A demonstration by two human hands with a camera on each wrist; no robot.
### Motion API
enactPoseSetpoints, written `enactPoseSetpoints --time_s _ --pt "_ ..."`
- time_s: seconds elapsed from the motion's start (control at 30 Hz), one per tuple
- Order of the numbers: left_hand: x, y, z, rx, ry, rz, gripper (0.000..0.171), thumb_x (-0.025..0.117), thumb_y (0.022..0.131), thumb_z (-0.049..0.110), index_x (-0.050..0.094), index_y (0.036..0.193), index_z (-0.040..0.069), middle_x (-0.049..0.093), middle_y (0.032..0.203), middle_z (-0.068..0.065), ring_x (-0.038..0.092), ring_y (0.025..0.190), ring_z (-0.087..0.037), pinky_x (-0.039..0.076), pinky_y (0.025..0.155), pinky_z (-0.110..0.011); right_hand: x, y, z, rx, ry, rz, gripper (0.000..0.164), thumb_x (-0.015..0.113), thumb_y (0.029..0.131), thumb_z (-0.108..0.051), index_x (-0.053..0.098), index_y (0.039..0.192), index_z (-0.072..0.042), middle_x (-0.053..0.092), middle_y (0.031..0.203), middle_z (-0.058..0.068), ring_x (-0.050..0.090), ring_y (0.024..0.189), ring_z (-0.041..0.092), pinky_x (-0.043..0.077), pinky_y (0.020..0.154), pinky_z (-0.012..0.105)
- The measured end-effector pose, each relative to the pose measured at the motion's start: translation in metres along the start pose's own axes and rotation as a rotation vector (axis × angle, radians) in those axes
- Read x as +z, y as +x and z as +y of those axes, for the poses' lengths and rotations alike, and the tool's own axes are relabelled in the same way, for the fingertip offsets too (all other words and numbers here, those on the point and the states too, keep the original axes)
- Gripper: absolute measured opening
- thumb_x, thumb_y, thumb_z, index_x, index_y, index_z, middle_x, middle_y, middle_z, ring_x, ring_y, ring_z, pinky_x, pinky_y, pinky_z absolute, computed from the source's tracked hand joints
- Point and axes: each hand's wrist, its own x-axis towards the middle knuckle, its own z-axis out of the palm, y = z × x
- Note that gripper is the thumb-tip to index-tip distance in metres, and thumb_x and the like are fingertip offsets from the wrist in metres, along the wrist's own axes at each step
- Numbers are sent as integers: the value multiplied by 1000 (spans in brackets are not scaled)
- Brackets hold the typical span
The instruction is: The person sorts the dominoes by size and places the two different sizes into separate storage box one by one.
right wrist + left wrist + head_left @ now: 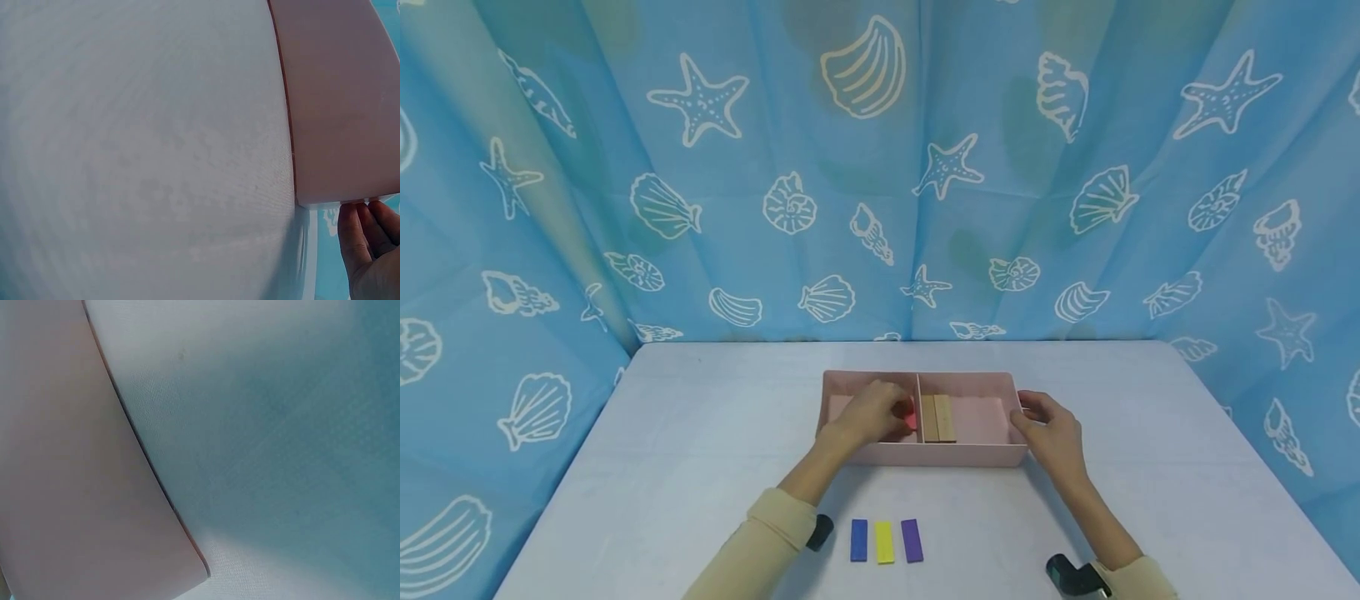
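Note:
A pink two-compartment box (940,455) lies lengthwise across the white table. My left hand (868,412) reaches into its left compartment, fingers curled about a red block (912,420) beside the divider (919,408). Part of that block is hidden behind the fingers. At the box's right end my right hand (1052,429) grips the end wall, its thumb by the rim. The right wrist view shows fingers (355,234) of this hand against that wall. Two light wooden blocks (938,418) stand side by side in the right compartment, next to the divider.
In front of the box, a blue block (859,540), a yellow block (885,542) and a purple block (912,540) lie in a row on the white table (700,467). A blue curtain (790,150) with shell prints hangs behind and at both sides.

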Motion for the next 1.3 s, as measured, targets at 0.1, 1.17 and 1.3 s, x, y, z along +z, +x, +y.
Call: enactPoseSetpoints --time_s 0.1,1.17,1.3 --pt "1 0 0 11 16 1 16 76 88 7 73 103 10 67 90 1 59 80 -8 52 74 -17 0 -1 0 -4 1 1 38 60 97 -15 58 132 -1 61 131 18 59 115 33 48 98 48" --pt "-1 0 3 6 -2 -51 11 75 88 7 77 99 9 63 90 0 53 86 -13 50 74 -20 1 -1 1 7 -4 9 39 61 95 -14 58 132 -2 60 132 18 59 115 33 50 97 47" --pt "-4 -1 4 -11 -41 -71 19 73 89 5 75 108 9 64 94 -2 54 87 -13 50 74 -20 2 -2 -1 -2 3 17 39 61 95 -15 59 131 -2 61 132 17 59 115 32 52 94 45"
